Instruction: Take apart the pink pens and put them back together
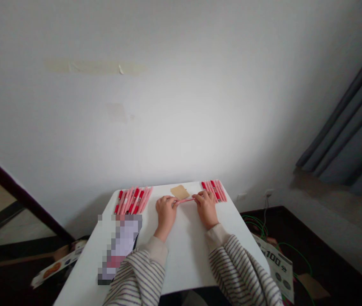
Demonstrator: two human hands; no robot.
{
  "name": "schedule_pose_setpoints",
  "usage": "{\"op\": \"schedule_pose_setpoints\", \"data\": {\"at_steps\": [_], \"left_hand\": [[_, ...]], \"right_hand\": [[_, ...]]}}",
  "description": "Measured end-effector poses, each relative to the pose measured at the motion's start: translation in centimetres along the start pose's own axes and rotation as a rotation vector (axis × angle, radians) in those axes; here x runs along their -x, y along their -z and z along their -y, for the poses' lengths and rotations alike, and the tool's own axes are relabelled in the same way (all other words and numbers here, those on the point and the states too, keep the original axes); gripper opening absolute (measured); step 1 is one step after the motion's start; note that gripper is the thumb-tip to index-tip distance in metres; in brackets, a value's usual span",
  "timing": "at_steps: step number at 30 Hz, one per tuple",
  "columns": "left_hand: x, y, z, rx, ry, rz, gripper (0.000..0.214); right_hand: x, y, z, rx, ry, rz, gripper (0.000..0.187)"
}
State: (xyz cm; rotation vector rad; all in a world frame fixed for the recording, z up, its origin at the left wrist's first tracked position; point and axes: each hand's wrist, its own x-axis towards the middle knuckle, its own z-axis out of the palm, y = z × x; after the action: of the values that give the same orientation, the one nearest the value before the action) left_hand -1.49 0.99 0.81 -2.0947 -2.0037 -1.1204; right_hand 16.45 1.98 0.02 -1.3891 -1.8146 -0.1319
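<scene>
Between my two hands runs a thin pink pen (185, 200), held level just above the white table (187, 250). My left hand (166, 212) pinches its left end, and the fingers of my right hand (205, 207) close on its right end. Just beyond the pen lies a small tan piece of paper or card (180, 191). Side by side at the table's back left are several pink and red pens (133, 201). A second row of pink and red pens (218, 191) lies at the back right, partly behind my right hand.
A long, pixel-blurred object (120, 248) lies on the table's left side, beside my left sleeve. The table's back edge meets a pale wall (181, 106). On the floor to the right are green cables (259, 223) and a printed box (276, 263). A grey curtain (353, 136) hangs at right.
</scene>
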Motion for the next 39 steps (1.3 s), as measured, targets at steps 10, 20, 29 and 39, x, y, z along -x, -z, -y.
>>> {"op": "schedule_pose_setpoints", "data": {"at_steps": [10,20,29,39], "left_hand": [[0.21,-0.18,0.10,0.011,-0.001,-0.020,0.015],[0.21,-0.01,0.06,0.048,-0.021,-0.033,0.016],[0.23,-0.11,0.21,0.083,-0.015,-0.040,0.013],[0.32,-0.05,-0.07,0.095,-0.033,-0.049,0.014]], "right_hand": [[-0.04,-0.25,-0.29,-0.027,-0.007,0.006,0.021],[-0.07,0.01,-0.16,-0.062,-0.003,0.064,0.021],[-0.17,0.31,-0.03,-0.143,-0.114,0.089,0.020],[-0.23,0.48,-0.13,-0.131,-0.121,0.084,0.025]]}}
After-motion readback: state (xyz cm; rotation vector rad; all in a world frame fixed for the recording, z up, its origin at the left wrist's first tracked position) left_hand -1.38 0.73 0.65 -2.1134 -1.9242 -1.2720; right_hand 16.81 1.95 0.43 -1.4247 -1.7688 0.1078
